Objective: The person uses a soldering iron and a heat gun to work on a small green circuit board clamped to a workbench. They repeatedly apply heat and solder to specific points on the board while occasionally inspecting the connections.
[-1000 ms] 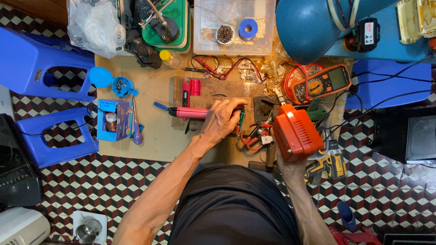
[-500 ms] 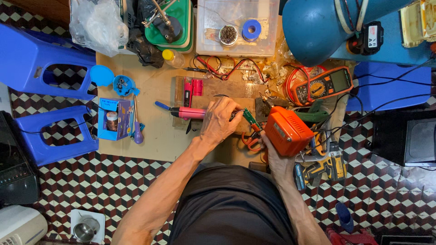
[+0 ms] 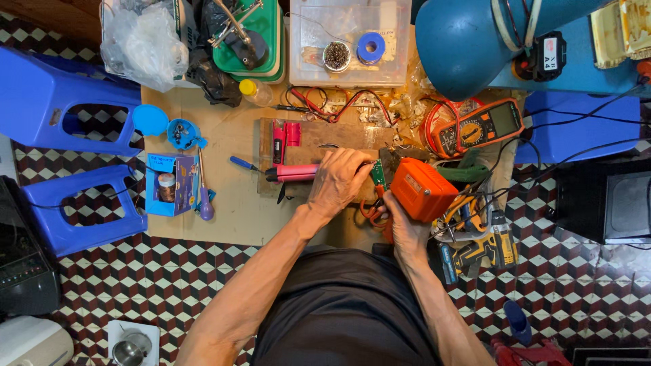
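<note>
Left hand: the left hand lies knuckles up over the wooden board, fingers curled around a small green circuit board; only an edge of it shows between the fingers.
Right hand: the right hand grasps from below an orange battery pack, tilted, its near end just beside the green board.
Where they meet: both things are held together above the right end of the wooden board, over the cardboard sheet on the floor.
Beside the left hand: a pink tool lies on the wood, touching the hand's side; a blue-handled screwdriver is near it.
Beyond the right hand: an orange multimeter with red and black leads, and a yellow drill lower down.
Further left: a small blue box holding a jar, then blue plastic stools.
Far edge: a clear plastic box with a solder spool and blue tape roll.
</note>
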`<state>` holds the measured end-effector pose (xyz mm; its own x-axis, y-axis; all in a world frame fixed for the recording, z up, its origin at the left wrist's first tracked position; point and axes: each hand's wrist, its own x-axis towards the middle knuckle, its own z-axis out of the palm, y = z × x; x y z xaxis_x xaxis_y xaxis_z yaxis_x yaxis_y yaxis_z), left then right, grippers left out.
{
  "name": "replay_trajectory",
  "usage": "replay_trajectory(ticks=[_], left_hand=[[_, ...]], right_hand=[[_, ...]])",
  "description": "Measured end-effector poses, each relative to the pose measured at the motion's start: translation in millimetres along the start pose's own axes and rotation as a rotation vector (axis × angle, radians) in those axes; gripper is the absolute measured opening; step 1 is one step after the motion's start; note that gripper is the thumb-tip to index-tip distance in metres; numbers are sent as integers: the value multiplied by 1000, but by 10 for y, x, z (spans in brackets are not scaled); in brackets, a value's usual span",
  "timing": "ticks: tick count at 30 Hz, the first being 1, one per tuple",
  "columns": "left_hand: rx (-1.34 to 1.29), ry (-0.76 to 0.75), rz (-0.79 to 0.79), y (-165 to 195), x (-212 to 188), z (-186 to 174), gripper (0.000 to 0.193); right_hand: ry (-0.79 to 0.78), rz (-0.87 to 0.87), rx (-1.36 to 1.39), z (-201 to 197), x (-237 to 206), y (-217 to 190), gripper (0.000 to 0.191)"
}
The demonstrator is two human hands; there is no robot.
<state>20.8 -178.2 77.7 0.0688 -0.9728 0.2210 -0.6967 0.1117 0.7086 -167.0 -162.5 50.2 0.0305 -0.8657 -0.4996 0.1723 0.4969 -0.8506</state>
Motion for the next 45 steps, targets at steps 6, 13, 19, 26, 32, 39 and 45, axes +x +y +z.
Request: replay_trajectory(ticks=[6, 13, 19, 26, 32, 39, 45], left_hand=[[-55, -30, -31, 24, -35, -56, 21], [-35, 36, -151, 89, -58, 56, 16], [-57, 55, -110, 55, -106, 88, 12], [-43, 26, -27, 42, -104, 38, 10], [13, 73, -96, 126, -100, 106, 22], [89, 133, -90, 142, -113, 162, 19], [105, 138, -67, 123, -111, 161, 20]], right_hand=[[25, 36, -71, 33, 42, -42, 27], [76, 29, 20, 145, -26, -3, 23], [87, 151, 33, 204, -49, 13, 24], [86, 95, 106, 228, -37, 79, 29], [105, 165, 214, 217, -12, 157, 35], [62, 198, 163, 130, -45, -52, 33], [49, 77, -62, -44, -178, -275, 26]])
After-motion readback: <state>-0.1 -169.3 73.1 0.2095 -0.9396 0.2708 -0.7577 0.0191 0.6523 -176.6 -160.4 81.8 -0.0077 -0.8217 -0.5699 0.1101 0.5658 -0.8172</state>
